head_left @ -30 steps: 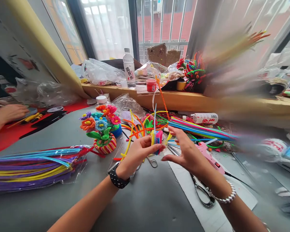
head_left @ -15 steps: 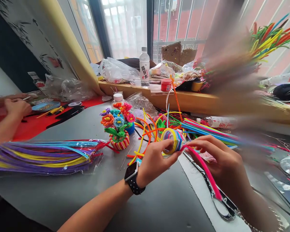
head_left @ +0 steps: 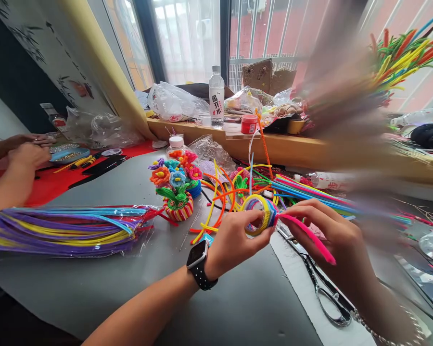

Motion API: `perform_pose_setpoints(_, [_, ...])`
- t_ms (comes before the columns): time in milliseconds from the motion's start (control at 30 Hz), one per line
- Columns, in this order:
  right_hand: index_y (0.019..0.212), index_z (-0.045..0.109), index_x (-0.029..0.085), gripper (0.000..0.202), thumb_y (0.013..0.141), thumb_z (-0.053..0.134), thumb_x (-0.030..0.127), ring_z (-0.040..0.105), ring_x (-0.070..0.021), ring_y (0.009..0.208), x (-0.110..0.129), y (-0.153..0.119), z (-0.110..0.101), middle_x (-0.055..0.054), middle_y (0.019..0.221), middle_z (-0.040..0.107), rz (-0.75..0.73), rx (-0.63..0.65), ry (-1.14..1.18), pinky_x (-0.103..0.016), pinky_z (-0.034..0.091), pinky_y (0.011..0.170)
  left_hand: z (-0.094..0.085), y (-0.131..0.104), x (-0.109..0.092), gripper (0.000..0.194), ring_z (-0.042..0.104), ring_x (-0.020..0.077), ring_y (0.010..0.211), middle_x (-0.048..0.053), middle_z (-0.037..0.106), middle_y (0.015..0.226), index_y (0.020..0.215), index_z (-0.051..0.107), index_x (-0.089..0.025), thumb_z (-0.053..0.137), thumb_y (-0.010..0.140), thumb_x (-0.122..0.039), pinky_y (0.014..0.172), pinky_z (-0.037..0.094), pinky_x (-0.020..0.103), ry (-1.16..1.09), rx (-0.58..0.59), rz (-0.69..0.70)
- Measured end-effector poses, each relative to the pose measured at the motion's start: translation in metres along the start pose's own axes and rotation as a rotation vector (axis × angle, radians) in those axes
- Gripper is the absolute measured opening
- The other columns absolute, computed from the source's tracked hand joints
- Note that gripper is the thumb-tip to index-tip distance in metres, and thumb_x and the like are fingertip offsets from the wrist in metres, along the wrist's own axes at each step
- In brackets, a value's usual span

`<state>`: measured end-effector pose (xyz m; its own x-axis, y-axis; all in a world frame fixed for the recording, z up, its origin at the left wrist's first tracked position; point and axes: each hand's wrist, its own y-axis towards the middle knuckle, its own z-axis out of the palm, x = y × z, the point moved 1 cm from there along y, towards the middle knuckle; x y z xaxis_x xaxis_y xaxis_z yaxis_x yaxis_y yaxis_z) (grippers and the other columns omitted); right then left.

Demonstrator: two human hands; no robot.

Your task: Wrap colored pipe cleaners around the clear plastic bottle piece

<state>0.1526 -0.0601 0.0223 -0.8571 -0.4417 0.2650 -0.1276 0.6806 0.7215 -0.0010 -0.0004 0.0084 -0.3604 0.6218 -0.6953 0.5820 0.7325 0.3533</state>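
Observation:
My left hand (head_left: 238,238), with a black watch on the wrist, grips a round ring (head_left: 266,216) wrapped in yellow, blue and pink pipe cleaner; the thumb reaches into its opening. At the ring's right side, my right hand (head_left: 324,230) pinches a bright pink pipe cleaner (head_left: 312,238), whose free end hangs down to the right. Below the right hand, scissors (head_left: 324,293) lie on a white sheet (head_left: 292,274). Loose orange and yellow pipe cleaners (head_left: 216,197) lie behind the left hand.
A small pot (head_left: 178,207) of pipe-cleaner flowers stands left of centre. Bagged purple and yellow pipe cleaners (head_left: 65,230) lie at the left. Another person's hands (head_left: 31,151) are at the far left beside a blue tray (head_left: 70,154). A water bottle (head_left: 216,98) stands on the ledge.
The ring has shifted slightly right in my left hand. The pink pipe cleaner's free end has risen and its visible length is shorter. The other person's hands have moved slightly right.

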Motion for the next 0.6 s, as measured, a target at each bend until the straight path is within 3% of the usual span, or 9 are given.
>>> perform_pose_setpoints(600, [0.083, 0.057, 0.018, 0.006, 0.078, 0.053, 0.018, 0.049, -0.0051, 0.072, -0.0009, 0.0000, 0.0006, -0.001, 0.081, 0.054, -0.009, -0.020, -0.014, -0.015, 0.041, 0.060, 0.0014, -0.0015, -0.0003, 0.014, 0.036, 0.0069, 0.053, -0.003, 0.049, 0.057, 0.065, 0.057, -0.014, 0.053, 0.072, -0.026, 0.052, 0.032, 0.018, -0.013, -0.062, 0.025])
